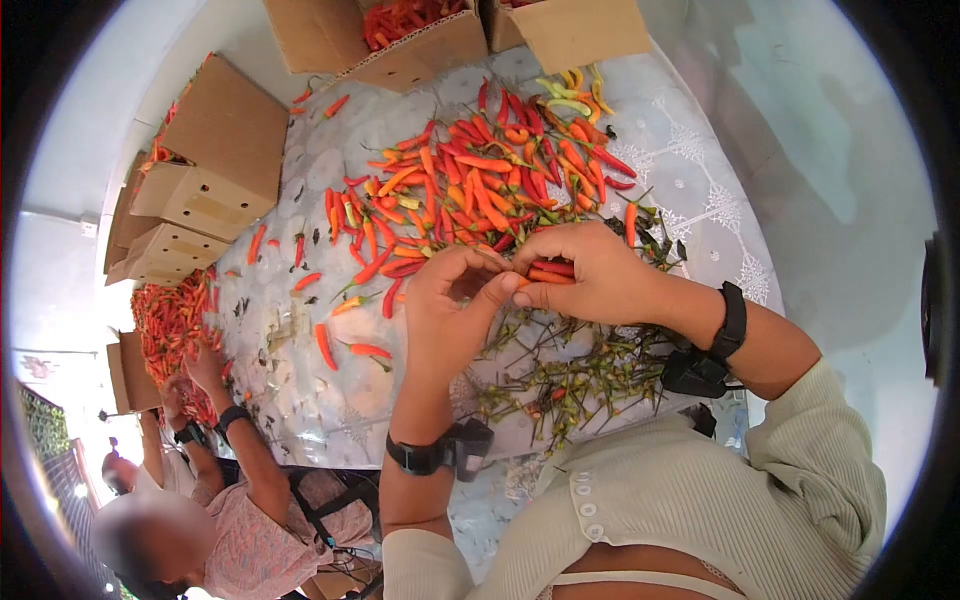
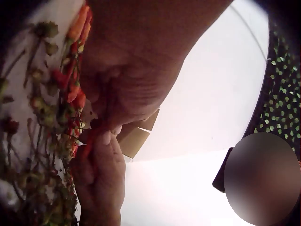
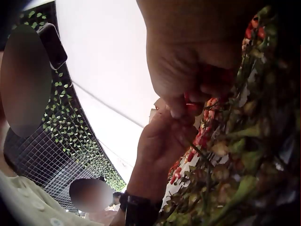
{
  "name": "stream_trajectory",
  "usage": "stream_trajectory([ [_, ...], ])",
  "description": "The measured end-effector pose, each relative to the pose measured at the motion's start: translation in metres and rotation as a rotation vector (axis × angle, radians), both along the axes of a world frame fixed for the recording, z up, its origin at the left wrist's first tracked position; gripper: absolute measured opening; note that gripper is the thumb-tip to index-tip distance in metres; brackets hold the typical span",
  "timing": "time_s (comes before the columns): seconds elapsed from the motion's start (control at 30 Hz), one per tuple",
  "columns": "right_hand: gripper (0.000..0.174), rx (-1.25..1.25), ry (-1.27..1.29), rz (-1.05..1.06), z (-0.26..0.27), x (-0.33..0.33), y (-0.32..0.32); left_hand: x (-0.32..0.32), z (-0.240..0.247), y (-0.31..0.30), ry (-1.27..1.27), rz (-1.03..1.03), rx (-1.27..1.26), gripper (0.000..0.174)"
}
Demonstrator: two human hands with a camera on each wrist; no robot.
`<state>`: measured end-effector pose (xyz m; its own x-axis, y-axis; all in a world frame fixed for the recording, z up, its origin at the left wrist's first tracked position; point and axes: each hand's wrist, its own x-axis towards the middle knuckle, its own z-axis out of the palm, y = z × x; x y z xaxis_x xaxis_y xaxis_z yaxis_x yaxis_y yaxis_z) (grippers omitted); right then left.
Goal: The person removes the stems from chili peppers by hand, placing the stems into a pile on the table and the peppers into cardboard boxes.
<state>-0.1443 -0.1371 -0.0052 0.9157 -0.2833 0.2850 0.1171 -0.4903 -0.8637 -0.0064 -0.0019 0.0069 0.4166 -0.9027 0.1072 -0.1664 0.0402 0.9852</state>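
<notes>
Both hands meet over the near side of the chili pile. My right hand [image 1: 595,272] holds a few red and orange chili peppers [image 1: 552,270] in its curled fingers, their tips partly hidden. At its fingertips, my left hand [image 1: 450,300] pinches the end of a chili with thumb and index finger. A thin green stem [image 3: 201,151] shows by the left fingertips in the right wrist view. Just beyond the hands spreads a loose pile of red and orange chilies [image 1: 470,185]. Below the right hand lies a heap of green stems [image 1: 570,385].
Cardboard boxes [image 1: 230,140] of chilies stand along the left and far edges. A few yellow-green chilies [image 1: 575,95] lie at the back. Another heap of red chilies [image 1: 175,330] is at the left, where another person's hands [image 1: 205,370] reach in. Single chilies [image 1: 325,345] dot the patterned tablecloth.
</notes>
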Motion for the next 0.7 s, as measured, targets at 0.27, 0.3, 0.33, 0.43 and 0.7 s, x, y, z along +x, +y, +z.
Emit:
stream_trajectory([
  [0.27,0.025,0.001,-0.051,0.032,0.002,0.0,0.004,0.002,0.001,0.002,-0.164,0.042,-0.041,0.012],
  [0.3,0.025,0.004,-0.044,0.03,0.004,0.0,0.006,0.001,0.004,0.003,-0.202,0.062,-0.029,0.012],
  [0.33,0.025,0.008,-0.037,0.029,0.004,-0.001,0.007,0.0,0.006,0.003,-0.239,0.083,-0.017,0.012],
  [0.43,0.022,0.048,0.007,0.02,0.004,-0.001,0.009,0.002,0.001,0.002,-0.397,0.088,-0.117,0.013],
  [0.7,0.021,0.042,-0.01,-0.035,0.007,0.0,0.01,-0.01,0.008,-0.001,-0.626,0.254,-0.177,0.013],
])
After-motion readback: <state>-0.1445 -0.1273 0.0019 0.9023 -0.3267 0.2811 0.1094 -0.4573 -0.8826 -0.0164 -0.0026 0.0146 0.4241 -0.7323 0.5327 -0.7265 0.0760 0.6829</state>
